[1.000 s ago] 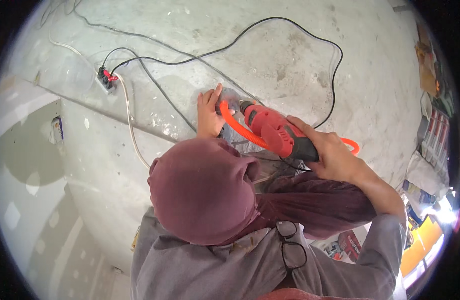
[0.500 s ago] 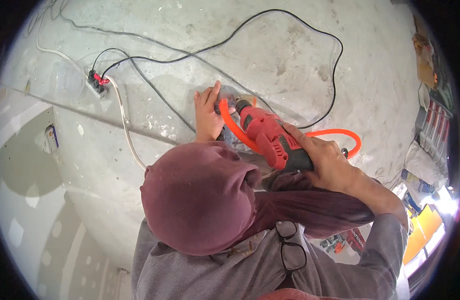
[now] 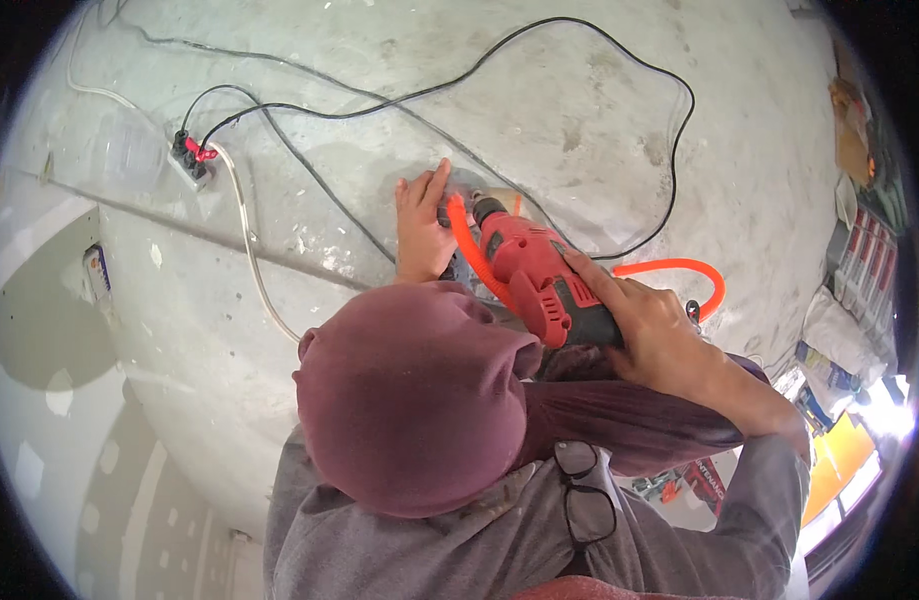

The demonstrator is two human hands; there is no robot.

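My right hand (image 3: 664,325) is wrapped round the handle end of a red and black corded power drill (image 3: 539,270). The drill lies slantwise, its chuck pointing to the upper left. In front of the chuck my left hand (image 3: 424,225) holds a dark fitting (image 3: 444,214) at the end of an orange hose (image 3: 466,245), its fingers pointing away from me and the thumb hidden. A clear piece beside the chuck is hard to make out. The hose runs along the drill's left side, and an orange loop (image 3: 714,280) shows beyond my right hand.
A power strip (image 3: 191,165) with plugs sits at left on the stained grey concrete floor (image 3: 619,130). A black cord (image 3: 539,22) and a pale cable (image 3: 247,225) cross the floor. Bent maroon cloth (image 3: 409,400) fills the lower middle. Glasses (image 3: 587,510) hang on my shirt.
My left hand has shifted slightly to the right with the dark fitting, closer to the drill's chuck. The drill stays nearly in place. The maroon cloth has moved a little right.
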